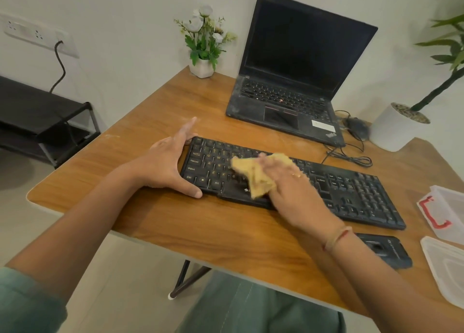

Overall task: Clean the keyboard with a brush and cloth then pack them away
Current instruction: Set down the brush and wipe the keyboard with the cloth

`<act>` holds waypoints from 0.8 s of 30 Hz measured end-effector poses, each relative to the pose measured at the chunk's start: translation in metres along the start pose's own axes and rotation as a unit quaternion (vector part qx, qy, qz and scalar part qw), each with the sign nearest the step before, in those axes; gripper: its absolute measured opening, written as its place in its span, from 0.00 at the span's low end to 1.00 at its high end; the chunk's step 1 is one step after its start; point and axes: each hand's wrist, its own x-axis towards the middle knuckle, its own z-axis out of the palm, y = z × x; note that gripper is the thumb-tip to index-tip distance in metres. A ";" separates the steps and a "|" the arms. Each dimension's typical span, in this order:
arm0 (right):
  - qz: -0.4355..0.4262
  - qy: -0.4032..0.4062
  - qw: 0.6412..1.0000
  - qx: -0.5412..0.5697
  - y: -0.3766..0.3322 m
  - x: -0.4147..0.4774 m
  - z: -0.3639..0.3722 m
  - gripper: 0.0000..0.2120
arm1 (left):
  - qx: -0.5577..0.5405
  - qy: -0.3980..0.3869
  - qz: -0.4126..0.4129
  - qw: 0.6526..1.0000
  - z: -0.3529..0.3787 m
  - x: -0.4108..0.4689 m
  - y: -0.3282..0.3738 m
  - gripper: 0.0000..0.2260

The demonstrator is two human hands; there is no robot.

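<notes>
1. Bare forearms, the left one with a green fabric sleeve, reach over the wood-grain worktop with its rounded edge.
2. Left hand is spread wide with straight fingers. Its thumb is on the front edge and its fingers at the rear corner of the long black plastic keyboard, bracing the left end.
3. Right hand, blurred, lays its fingers nearly flat on a crumpled yellow cloth, pressing it onto the middle keys.
4. Keyboard lies flat mid-worktop, dusty, with yellowish key legends.
5. Clear plastic box with a red latch and its loose lid sit at the right edge.
</notes>
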 end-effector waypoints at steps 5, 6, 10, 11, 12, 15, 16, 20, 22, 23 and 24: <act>-0.059 -0.057 0.997 -0.011 -0.040 0.000 0.007 0.26 | 0.007 -0.003 0.003 1.000 0.002 0.000 -0.001 0.65; -0.111 -0.075 0.991 -0.023 -0.054 -0.008 0.008 0.27 | 0.006 -0.004 0.007 1.000 0.002 0.001 -0.002 0.64; -0.134 -0.053 0.989 -0.034 -0.056 0.003 0.003 0.27 | 0.013 -0.014 0.017 1.000 0.001 0.001 -0.004 0.62; -0.107 -0.046 0.993 -0.035 -0.054 0.010 0.003 0.26 | 0.018 -0.018 0.016 1.000 0.001 0.001 -0.004 0.62; -0.092 -0.045 0.994 -0.036 -0.056 0.015 0.004 0.26 | 0.022 -0.021 0.015 0.999 0.001 0.001 -0.003 0.62; -0.168 -0.077 0.983 -0.023 -0.075 0.020 0.013 0.27 | 0.031 -0.022 0.024 0.999 0.002 0.001 -0.005 0.62; -0.189 -0.089 0.978 -0.010 -0.077 0.020 0.014 0.27 | 0.031 -0.023 0.024 0.999 0.002 0.002 -0.006 0.62; -0.104 -0.062 0.993 0.000 -0.075 0.039 0.010 0.26 | 0.026 -0.023 0.018 0.999 0.001 0.000 -0.003 0.63; -0.078 -0.053 0.996 0.001 -0.090 0.042 0.013 0.27 | 0.017 -0.012 0.020 1.000 0.002 0.000 -0.002 0.63; -0.086 -0.052 0.995 0.015 -0.098 0.039 0.016 0.27 | 0.013 -0.003 0.021 1.000 0.002 0.001 -0.002 0.63; -0.100 -0.052 0.993 0.029 -0.104 0.034 0.018 0.27 | 0.009 0.001 0.019 1.000 0.003 0.002 -0.003 0.62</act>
